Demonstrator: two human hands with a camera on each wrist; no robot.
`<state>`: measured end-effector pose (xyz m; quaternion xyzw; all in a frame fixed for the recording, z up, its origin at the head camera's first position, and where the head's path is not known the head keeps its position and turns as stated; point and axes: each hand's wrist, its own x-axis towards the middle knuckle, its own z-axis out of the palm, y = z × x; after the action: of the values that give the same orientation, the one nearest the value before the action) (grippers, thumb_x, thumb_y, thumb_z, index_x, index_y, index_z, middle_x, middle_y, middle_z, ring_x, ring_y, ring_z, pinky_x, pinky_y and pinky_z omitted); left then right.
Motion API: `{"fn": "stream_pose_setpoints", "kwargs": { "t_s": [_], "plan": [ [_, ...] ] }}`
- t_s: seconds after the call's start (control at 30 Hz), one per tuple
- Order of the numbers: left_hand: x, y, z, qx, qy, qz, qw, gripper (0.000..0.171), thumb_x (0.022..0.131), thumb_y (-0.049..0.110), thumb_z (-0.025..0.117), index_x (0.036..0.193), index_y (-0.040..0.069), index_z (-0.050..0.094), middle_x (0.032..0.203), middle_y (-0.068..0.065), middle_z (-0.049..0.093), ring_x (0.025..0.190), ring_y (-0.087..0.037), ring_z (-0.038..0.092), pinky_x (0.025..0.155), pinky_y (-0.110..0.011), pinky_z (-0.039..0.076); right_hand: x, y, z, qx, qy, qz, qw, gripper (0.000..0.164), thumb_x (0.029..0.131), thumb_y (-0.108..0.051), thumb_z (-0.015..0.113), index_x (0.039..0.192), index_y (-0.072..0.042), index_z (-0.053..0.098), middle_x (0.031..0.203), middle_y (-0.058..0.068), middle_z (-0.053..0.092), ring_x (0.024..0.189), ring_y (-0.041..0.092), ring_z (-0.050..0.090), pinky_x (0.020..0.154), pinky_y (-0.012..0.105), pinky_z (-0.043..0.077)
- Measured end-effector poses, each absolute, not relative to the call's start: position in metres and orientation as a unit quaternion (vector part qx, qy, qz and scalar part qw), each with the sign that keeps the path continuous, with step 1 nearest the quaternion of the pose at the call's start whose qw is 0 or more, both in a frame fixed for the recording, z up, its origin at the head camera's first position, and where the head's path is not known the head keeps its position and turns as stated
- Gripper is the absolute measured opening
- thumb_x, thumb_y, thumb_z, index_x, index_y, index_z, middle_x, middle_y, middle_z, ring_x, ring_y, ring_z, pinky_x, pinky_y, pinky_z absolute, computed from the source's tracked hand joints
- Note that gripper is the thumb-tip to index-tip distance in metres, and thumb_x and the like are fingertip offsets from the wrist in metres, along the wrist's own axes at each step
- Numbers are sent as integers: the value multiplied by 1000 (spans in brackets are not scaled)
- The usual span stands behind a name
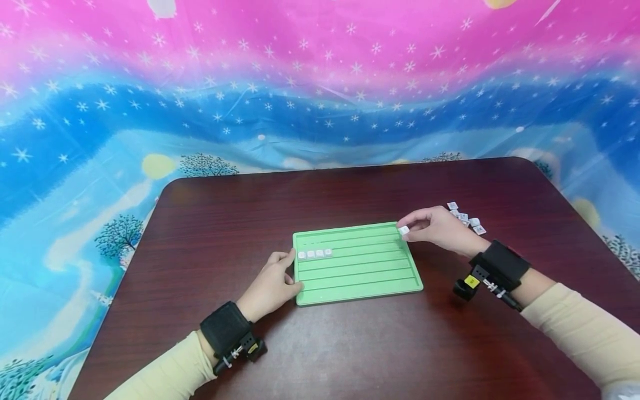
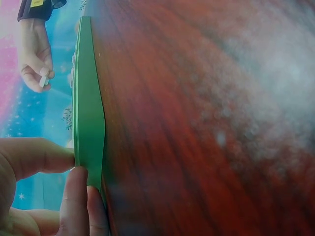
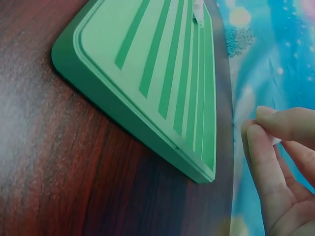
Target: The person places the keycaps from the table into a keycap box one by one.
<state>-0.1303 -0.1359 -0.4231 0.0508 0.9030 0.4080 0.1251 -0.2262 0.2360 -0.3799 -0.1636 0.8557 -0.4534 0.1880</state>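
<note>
A light green grooved tray (image 1: 360, 272) lies on the table, with a short row of several white letter tiles (image 1: 315, 254) standing in one groove at its left end. My left hand (image 1: 270, 286) grips the tray's left edge; in the left wrist view the fingers of my left hand (image 2: 74, 196) press against the tray's rim. Above the tray's far right corner, my right hand (image 1: 440, 230) pinches a single white tile (image 1: 403, 230) between thumb and fingertips. In the right wrist view the fingers of my right hand (image 3: 275, 162) mostly hide that tile.
A loose pile of white tiles (image 1: 464, 218) lies on the dark red-brown table (image 1: 240, 211), partly behind my right hand. A patterned pink and blue cloth (image 1: 320, 83) hangs behind the table. Both wrists carry black straps with small cameras.
</note>
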Motion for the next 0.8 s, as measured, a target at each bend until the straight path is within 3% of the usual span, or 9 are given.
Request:
{"fn": "stream_pose_setpoints", "kwargs": {
  "t_s": [0.5, 0.8],
  "plan": [
    [-131, -136, -424, 51, 906, 401, 125, 80, 88, 3, 73, 156, -7, 32, 146, -22, 42, 79, -11, 56, 65, -26, 48, -229, 218, -379, -206, 874, -407, 166, 25, 90, -15, 81, 111, -4, 73, 99, 4, 73, 91, 19, 68, 80, 30, 53],
    [-130, -136, -424, 51, 905, 404, 127, 80, 89, 3, 73, 156, -8, 31, 147, -22, 41, 79, -11, 56, 66, -27, 48, -232, 209, -381, -218, 878, -394, 165, 30, 90, -8, 78, 119, -1, 74, 109, 7, 74, 99, 24, 69, 82, 33, 55]
  ]
}}
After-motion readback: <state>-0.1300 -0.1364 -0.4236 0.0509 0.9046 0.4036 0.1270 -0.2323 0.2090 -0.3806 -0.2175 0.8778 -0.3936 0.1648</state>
